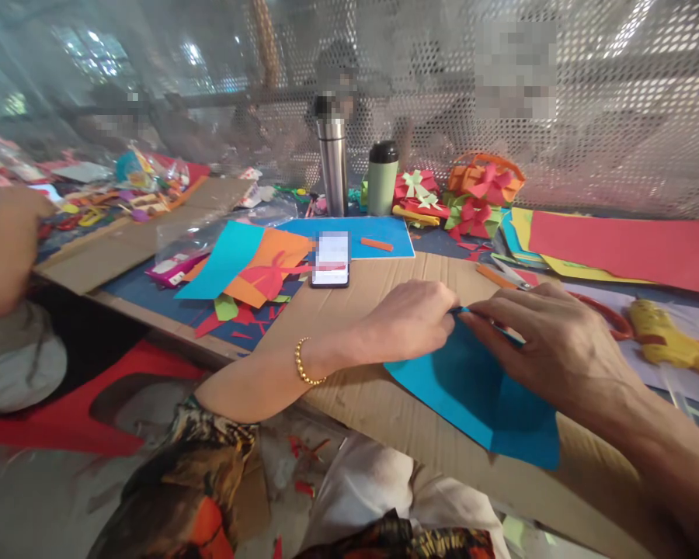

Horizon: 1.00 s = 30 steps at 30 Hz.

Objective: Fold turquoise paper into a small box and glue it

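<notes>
A sheet of blue paper (471,388) lies on the cardboard in front of me, creased and lifted at its far edge. My left hand (411,322) is closed, its fingertips pinching that far edge. Close beside it, my right hand (551,334) pinches the same edge between thumb and fingers. Part of the folded edge is hidden under the fingers. Scissors with red handles (603,312) lie behind my right hand, their blades toward an orange paper strip (495,275). A phone (331,260) with a lit screen rests beyond my left hand.
Red sheets (623,244) and a yellow glue gun (669,338) lie at the right. A steel flask (333,167), a green tumbler (382,178) and paper gift boxes (483,194) stand behind. Coloured paper pieces (227,260) lie left; another person's arm (5,248) is at far left.
</notes>
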Available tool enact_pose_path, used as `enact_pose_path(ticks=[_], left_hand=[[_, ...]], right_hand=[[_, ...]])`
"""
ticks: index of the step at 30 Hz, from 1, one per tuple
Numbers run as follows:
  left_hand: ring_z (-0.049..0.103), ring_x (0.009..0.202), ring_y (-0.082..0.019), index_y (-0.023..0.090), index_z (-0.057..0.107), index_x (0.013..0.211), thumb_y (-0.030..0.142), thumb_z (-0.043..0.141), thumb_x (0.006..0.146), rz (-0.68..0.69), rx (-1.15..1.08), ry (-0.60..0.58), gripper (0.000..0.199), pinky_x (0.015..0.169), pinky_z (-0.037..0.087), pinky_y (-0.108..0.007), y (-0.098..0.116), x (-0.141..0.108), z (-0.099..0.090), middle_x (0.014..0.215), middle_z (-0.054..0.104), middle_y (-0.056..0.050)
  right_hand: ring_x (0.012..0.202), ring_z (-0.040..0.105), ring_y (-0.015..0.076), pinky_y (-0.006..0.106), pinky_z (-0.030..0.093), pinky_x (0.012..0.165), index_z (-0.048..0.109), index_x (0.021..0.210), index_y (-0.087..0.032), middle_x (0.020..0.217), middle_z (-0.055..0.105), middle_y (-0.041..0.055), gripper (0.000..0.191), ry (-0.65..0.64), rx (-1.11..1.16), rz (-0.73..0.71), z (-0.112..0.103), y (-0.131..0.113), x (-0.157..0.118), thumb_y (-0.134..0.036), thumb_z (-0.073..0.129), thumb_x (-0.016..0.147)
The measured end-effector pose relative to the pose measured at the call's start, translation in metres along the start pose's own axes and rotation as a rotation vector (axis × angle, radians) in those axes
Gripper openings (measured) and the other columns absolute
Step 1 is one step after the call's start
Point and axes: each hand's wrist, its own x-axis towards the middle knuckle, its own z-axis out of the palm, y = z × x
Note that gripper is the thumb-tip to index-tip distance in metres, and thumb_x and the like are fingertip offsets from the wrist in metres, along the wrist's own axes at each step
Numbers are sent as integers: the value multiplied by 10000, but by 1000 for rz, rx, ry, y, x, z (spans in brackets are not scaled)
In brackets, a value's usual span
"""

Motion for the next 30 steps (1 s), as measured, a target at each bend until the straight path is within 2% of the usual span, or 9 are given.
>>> enact_pose_path(ticks=[3,7,11,14,20,23,27,30], left_hand=[[491,635,-156,210,438,622,89,545,888,-8,-14,4,312,624,306,-352,0,0,1,647,603,-27],[398,586,-144,226,302,598,77,550,877,-20,-47,-11,402,624,274,-359,1,1,1,581,487,8],[367,573,-141,225,301,564,63,554,861,-24,-87,6,422,622,251,-358,-1,2,3,535,412,28],[325,560,-131,219,305,541,46,577,828,-16,-109,34,432,608,225,-353,-3,4,4,516,359,46],[376,587,-134,202,428,560,61,565,818,0,-150,-5,325,627,248,-338,-11,6,4,570,486,32],[364,583,-130,200,429,553,71,571,819,-29,-143,-11,328,624,236,-338,-13,7,2,549,441,40],[320,564,-114,196,390,536,52,578,795,-23,-123,11,351,602,211,-343,-11,7,1,538,381,51],[346,561,-118,200,390,535,62,561,785,-7,-128,26,334,603,260,-332,-11,6,2,546,406,44]], right_hand=[[582,607,198,364,417,637,630,719,-187,670,692,62,395,38,3,-87,2,1,1,-271,510,1086],[551,555,166,331,424,630,574,691,-203,629,647,35,369,35,8,-103,1,2,2,-203,549,1059],[550,507,139,303,407,649,547,677,-215,601,594,-2,378,-18,-22,-112,-3,-1,4,-182,539,1053],[551,483,131,311,387,668,538,661,-216,596,582,-7,391,-56,-18,-57,-4,-3,6,-201,524,1051],[537,457,129,325,372,649,507,645,-222,586,554,2,444,-182,153,127,-10,4,8,-327,474,1076],[530,431,126,312,317,583,495,637,-222,589,540,8,498,-255,217,225,-14,9,9,-435,463,1085],[569,480,136,307,286,582,553,676,-211,605,552,11,456,-358,226,215,-15,7,8,-467,525,1051],[577,482,138,307,276,587,534,660,-210,582,517,4,443,-368,201,206,-12,4,7,-427,511,1046]])
